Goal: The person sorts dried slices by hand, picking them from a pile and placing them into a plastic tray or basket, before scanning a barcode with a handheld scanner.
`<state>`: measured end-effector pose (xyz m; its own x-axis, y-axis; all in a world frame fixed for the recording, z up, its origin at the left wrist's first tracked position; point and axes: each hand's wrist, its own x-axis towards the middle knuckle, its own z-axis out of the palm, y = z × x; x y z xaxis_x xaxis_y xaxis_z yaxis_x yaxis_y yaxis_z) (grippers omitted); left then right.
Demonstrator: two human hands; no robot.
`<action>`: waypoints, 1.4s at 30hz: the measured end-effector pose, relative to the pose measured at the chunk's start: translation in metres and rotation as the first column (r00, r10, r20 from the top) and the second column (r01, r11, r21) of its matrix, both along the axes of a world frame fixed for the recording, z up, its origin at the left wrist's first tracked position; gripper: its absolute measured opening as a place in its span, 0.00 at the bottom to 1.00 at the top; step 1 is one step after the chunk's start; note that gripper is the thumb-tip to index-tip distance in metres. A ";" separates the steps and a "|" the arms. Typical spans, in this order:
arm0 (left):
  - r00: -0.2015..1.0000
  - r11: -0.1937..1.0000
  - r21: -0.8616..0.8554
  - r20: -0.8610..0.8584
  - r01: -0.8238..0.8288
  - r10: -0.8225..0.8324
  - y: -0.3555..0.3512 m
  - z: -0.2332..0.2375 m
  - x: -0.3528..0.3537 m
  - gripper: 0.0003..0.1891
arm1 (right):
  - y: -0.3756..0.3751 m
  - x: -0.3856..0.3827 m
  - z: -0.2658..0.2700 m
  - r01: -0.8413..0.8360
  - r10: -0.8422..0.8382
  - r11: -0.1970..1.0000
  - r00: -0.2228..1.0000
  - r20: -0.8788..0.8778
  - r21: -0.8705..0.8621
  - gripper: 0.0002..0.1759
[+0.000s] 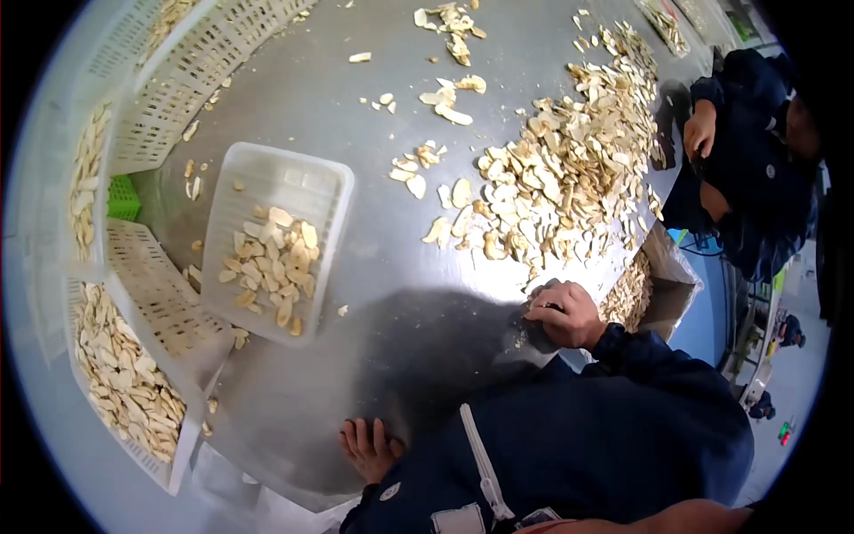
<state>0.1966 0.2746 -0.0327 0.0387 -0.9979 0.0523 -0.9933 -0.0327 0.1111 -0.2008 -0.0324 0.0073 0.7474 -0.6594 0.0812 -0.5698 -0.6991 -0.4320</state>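
Note:
My left hand (369, 451) rests on the front edge of the metal table (391, 240), its fingers spread flat and nothing in them. My right hand (569, 316) is closed low over the table, at the near end of a large heap of pale, brown-edged dried slices (569, 178). A small dark bit shows between its curled fingers; what it is cannot be made out. To the left, a translucent plastic tray (340, 209) holds a small pile of similar slices (274, 265).
White perforated crates (169, 285) filled with slices line the left side. A green basket (123, 198) stands between them. Loose slices (449, 102) are scattered at the back. At the right, an open box (672, 294) holds slices, and a person in dark clothing (756, 160) stands at the table.

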 end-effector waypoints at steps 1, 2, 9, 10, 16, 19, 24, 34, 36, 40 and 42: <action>1.000 1.000 0.016 -0.015 -0.020 0.020 -0.001 0.003 -0.002 0.23 | 0.001 0.001 0.000 0.001 -0.001 1.000 1.000 -0.001 -0.009 0.27; 0.999 0.999 0.012 -0.013 -0.033 0.033 -0.002 0.003 -0.004 0.23 | 0.002 0.001 0.000 0.008 -0.008 1.000 1.000 -0.002 -0.022 0.26; 0.999 0.999 -0.018 -0.024 0.028 -0.029 -0.012 0.009 -0.004 0.30 | 0.013 0.009 0.008 0.106 -0.106 0.993 0.994 0.017 -0.048 0.27; 0.999 0.999 -0.008 -0.033 0.034 -0.034 -0.013 0.012 -0.005 0.30 | 0.018 0.011 0.010 0.148 -0.147 0.985 0.989 0.022 -0.086 0.26; 0.992 0.992 -0.104 -0.098 0.069 -0.079 -0.015 0.019 -0.008 0.29 | 0.047 0.029 -0.007 0.496 -0.478 0.859 0.865 0.150 -0.122 0.16; 0.987 0.990 -0.135 -0.154 0.034 -0.055 -0.021 0.015 -0.013 0.26 | 0.044 0.028 -0.010 0.524 -0.515 0.839 0.852 0.099 -0.145 0.15; 0.983 0.995 0.004 -0.159 0.095 -0.093 -0.018 0.024 -0.010 0.31 | 0.047 0.034 -0.019 0.534 -0.525 0.800 0.844 0.111 -0.273 0.20; 0.977 0.987 0.085 -0.178 0.136 -0.120 -0.018 0.022 -0.005 0.33 | 0.047 0.053 -0.026 0.751 -0.752 0.634 0.655 0.082 -0.185 0.23; 0.979 0.987 0.095 -0.170 0.131 -0.114 -0.018 0.022 -0.005 0.32 | 0.048 0.053 -0.029 0.753 -0.756 0.629 0.650 0.072 -0.193 0.25; 0.978 0.987 0.097 -0.181 0.126 -0.107 -0.016 0.019 -0.005 0.32 | 0.046 0.051 -0.031 0.738 -0.745 0.635 0.663 0.070 -0.227 0.25; 0.977 0.985 0.109 -0.180 0.133 -0.112 -0.016 0.020 -0.005 0.32 | 0.048 0.050 -0.035 0.736 -0.746 0.635 0.663 0.059 -0.236 0.25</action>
